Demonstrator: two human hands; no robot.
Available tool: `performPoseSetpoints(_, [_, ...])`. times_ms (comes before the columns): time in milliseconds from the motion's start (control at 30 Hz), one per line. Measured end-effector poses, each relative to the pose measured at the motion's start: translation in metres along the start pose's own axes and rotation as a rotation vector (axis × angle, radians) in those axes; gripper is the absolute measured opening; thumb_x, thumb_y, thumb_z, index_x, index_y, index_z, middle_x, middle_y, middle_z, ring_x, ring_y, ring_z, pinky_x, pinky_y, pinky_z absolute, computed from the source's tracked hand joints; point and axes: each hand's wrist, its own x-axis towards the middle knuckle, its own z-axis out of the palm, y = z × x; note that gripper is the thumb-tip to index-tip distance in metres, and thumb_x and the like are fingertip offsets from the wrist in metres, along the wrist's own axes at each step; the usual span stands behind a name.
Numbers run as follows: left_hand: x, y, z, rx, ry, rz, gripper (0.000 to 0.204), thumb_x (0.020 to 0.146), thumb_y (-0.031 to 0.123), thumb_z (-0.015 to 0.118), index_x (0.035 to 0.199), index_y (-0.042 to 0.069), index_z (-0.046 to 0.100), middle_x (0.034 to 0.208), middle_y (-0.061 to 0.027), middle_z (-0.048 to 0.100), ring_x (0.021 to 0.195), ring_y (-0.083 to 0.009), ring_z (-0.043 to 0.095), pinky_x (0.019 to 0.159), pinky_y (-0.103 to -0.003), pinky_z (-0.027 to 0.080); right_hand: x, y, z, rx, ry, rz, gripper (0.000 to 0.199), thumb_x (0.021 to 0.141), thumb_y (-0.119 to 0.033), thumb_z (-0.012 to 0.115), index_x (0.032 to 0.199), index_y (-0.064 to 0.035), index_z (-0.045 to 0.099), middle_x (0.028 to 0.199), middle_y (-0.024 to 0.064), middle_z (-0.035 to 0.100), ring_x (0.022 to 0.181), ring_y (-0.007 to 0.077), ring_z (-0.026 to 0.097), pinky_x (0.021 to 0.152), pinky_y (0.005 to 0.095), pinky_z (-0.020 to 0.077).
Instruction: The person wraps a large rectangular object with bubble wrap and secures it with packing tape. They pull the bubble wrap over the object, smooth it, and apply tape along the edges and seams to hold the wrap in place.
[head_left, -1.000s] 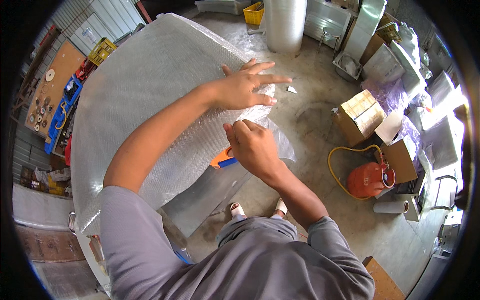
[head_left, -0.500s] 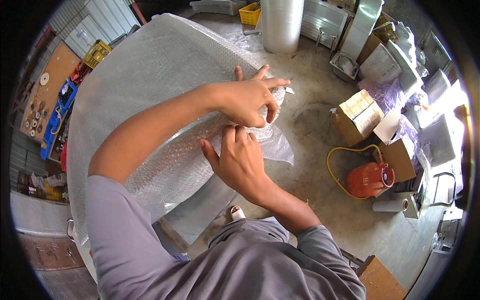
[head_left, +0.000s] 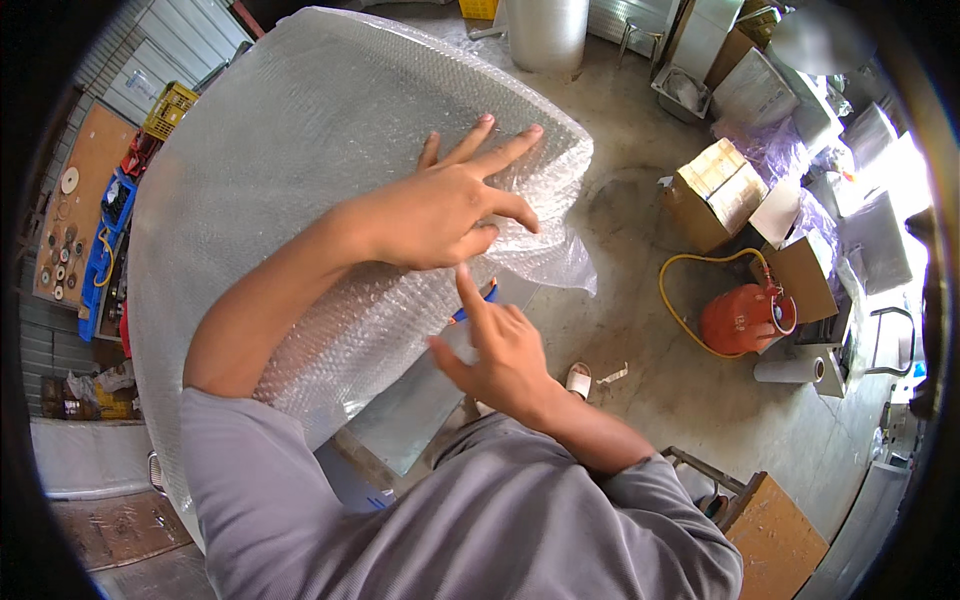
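Note:
A large sheet of bubble wrap (head_left: 290,150) drapes over a big broad form, its right end gathered and folded. My left hand (head_left: 445,205) reaches across it with fingers spread, lying on the wrap near that end. Just below it is my right hand (head_left: 500,350), index finger stretched toward my left hand's thumb side and thumb held apart; its other fingers are curled, and I see nothing in it. Partly behind that index finger shows a blue and orange tool (head_left: 488,294), its kind unclear. A loose flap of wrap (head_left: 565,265) hangs off the right end.
An orange gas cylinder (head_left: 738,322) with a yellow hose stands on the floor at right, near a cardboard box (head_left: 722,190) and a white roll (head_left: 788,371). A tall roll (head_left: 547,35) stands behind. Left is a wooden board (head_left: 80,210) with discs; lower right, a wooden panel (head_left: 775,535).
My left hand has slid left and spread flatter on the wrap. My right hand has dropped away from it, extending its index finger. The blue and orange tool has come into sight.

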Motion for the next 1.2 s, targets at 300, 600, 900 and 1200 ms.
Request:
performPoseSetpoints(300, [0.001, -0.004, 0.004, -0.009, -0.007, -0.003, 0.077, 0.09, 0.01, 0.063, 0.158, 0.036, 0.039, 0.173, -0.012, 0.009, 0.152, -0.0581, 0.006, 0.117, -0.077, 0.009, -0.09, 0.159, 0.147, -0.155, -0.419, -0.13, 0.055, 0.082, -0.017, 0.07, 0.133, -0.0015, 0.057, 0.133, 0.014, 0.058, 0.127, 0.0298, 0.051, 0.099, 0.0455, 0.0435])
performPoseSetpoints(600, [0.005, -0.002, -0.005, -0.073, 0.006, -0.013, 0.098, 0.083, 0.012, 0.066, 0.166, 0.026, 0.015, 0.173, -0.01, 0.011, 0.156, -0.0489, 0.001, 0.121, -0.071, 0.003, -0.102, 0.165, 0.206, -0.402, -0.791, 0.085, 0.028, 0.089, -0.024, 0.065, 0.11, -0.0068, 0.07, 0.103, 0.013, 0.073, 0.111, 0.0296, 0.064, 0.105, 0.0509, 0.0376])
performPoseSetpoints(900, [-0.002, -0.004, 0.0, -0.058, -0.005, -0.013, 0.102, 0.08, 0.013, 0.065, 0.167, 0.019, 0.011, 0.173, -0.0113, 0.011, 0.156, -0.0488, 0.001, 0.122, -0.067, 0.001, -0.124, 0.126, -0.053, 1.296, -0.409, 0.947, 0.06, 0.093, -0.047, 0.073, 0.121, 0.0052, 0.059, 0.088, 0.0195, 0.071, 0.072, 0.0267, 0.072, 0.074, 0.0358, 0.0601])
performPoseSetpoints(1200, [0.001, -0.008, -0.001, -0.035, -0.004, 0.004, 0.103, 0.079, 0.011, 0.064, 0.167, 0.018, 0.009, 0.173, -0.0123, 0.009, 0.156, -0.0498, 0.001, 0.122, -0.068, 0.001, 0.008, 0.065, -0.063, 1.759, 0.372, 1.139, 0.05, 0.101, -0.057, 0.051, 0.085, -0.0108, 0.059, 0.051, 0.0018, 0.044, 0.043, 0.0211, 0.048, 0.066, 0.0376, 0.0498])
